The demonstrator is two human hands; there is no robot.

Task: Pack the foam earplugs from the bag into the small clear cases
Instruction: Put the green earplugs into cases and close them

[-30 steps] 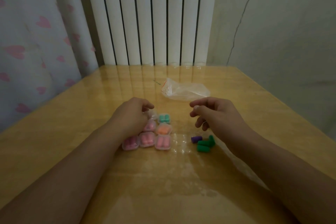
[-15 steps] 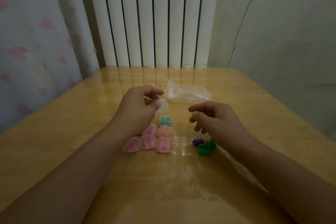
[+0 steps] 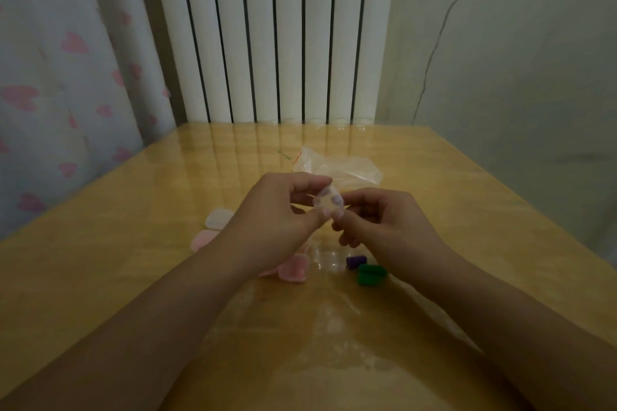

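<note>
A small clear case (image 3: 328,201) is held up above the table between both hands. My left hand (image 3: 277,220) grips it with curled fingers and thumb. My right hand (image 3: 377,220) pinches its right edge. Below my left hand lie several filled cases with pink earplugs (image 3: 293,270), partly hidden by the hand and wrist. More pale cases (image 3: 218,218) show to the left of my left hand. A purple earplug (image 3: 355,260) and green earplugs (image 3: 370,274) lie loose on the table under my right hand. The clear plastic bag (image 3: 347,168) lies flat behind the hands.
The wooden table (image 3: 167,210) has a glossy top and ends at a white radiator (image 3: 273,33) at the back. A curtain with pink hearts (image 3: 60,77) hangs at the left. A grey wall stands at the right.
My left hand lifted the clear case from beside the filled cases and moved right. My right hand rose and came in to pinch the case. The camera view shifted.
</note>
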